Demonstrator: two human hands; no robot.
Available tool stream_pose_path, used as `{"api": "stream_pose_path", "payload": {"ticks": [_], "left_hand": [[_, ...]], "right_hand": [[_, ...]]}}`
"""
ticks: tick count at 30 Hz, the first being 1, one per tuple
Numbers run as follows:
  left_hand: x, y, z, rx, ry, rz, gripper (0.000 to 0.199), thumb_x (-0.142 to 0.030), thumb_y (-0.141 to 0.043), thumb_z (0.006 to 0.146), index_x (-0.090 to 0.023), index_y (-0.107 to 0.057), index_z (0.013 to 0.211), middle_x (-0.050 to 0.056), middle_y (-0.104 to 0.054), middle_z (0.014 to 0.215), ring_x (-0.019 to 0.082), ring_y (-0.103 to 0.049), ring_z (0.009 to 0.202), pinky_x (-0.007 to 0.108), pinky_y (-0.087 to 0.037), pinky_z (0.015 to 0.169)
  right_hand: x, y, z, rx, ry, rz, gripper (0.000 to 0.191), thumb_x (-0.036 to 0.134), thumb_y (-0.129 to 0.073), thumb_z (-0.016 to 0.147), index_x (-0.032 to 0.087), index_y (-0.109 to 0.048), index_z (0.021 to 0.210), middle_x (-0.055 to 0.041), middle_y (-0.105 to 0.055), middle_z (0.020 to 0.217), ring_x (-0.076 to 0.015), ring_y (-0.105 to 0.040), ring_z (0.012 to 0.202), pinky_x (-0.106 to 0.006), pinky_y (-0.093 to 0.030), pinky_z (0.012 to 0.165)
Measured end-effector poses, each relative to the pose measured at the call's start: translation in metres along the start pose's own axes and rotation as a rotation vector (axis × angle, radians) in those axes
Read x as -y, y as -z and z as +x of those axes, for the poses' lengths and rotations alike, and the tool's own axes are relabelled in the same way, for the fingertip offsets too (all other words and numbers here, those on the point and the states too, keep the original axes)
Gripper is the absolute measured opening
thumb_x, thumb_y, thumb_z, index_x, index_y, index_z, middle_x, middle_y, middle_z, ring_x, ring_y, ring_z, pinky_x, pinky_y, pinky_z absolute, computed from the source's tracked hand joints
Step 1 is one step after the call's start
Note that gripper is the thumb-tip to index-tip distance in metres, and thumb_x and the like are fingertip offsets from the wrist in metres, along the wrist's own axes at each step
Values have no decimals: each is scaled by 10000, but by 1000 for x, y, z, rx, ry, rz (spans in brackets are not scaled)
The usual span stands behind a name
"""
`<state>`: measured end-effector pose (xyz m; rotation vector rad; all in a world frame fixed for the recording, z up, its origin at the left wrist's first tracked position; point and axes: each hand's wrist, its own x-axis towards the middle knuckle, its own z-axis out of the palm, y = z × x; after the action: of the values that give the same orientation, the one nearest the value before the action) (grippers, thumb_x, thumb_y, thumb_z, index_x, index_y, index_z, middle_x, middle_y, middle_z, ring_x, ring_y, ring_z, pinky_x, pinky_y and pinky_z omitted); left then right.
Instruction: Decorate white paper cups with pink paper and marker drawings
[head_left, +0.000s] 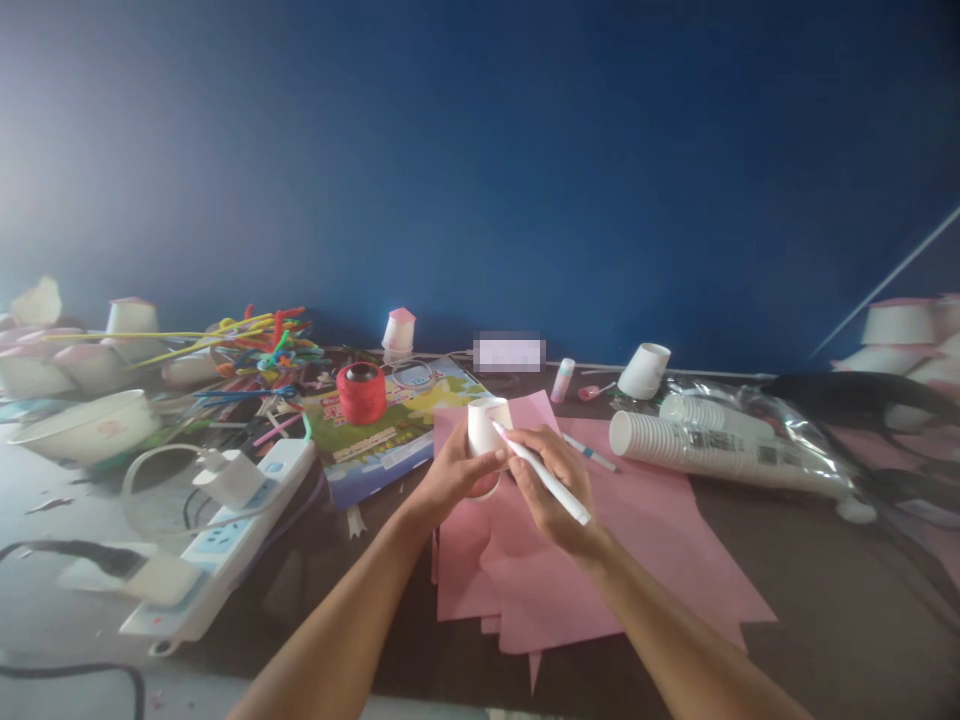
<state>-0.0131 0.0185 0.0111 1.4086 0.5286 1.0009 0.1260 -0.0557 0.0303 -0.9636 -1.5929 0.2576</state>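
Observation:
My left hand [459,474] is wrapped round a white paper cup [486,432], held above the table in front of me. Between the fingers of my right hand [553,478] is a white marker pen [551,485], its pinkish tip at the upper right side of the cup. Whether the tip touches the cup I cannot tell. Below both hands lie several overlapping sheets of pink paper [577,590]. Another pen [590,452] with a blue band rests on the paper just right of my right hand.
At left are a power strip [247,525] with plugs, a bowl [82,430] and colourful pipe cleaners [262,345]. Red string [361,397] sits on a picture book [397,460]. Stacked paper cups [690,445] lie right, near a glue stick [562,380] and an upturned cup [645,371].

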Motion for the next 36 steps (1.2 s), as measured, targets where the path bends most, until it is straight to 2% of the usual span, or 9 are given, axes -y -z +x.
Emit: {"api": "stream_pose_path", "payload": {"ticks": [10,25,32,36], "left_hand": [[1,1,0,-9,-1,17,484,-318,-745,718,-165,-556,1136,55,-623,1006,198,-560,914,286,-417,792],[0,0,1,-6,9,-6,486,-314,-748,707,-161,-553,1126,48,-614,962,182,-557,862,276,-421,754],[3,1,0,-14,17,-16,495,-330,-728,722,-168,-550,1155,63,-603,997,203,-557,912,308,-436,791],[1,1,0,-4,13,-23,465,-315,-712,742,-167,-553,1153,70,-606,1027,212,-563,944,322,-429,829]], "right_hand": [[-1,0,0,22,-19,42,250,173,-524,875,233,-599,1106,-39,-588,889,-148,-584,755,-279,-495,652],[-1,2,1,15,-33,46,225,171,-525,871,208,-614,1074,-46,-610,898,-148,-593,761,-280,-492,675],[-4,3,0,-37,-88,38,211,200,-531,878,222,-614,1070,-36,-632,903,-152,-609,789,-272,-498,687],[-4,5,1,-47,-148,54,200,248,-526,887,219,-618,1062,-44,-652,899,-159,-627,763,-265,-502,636]]}}
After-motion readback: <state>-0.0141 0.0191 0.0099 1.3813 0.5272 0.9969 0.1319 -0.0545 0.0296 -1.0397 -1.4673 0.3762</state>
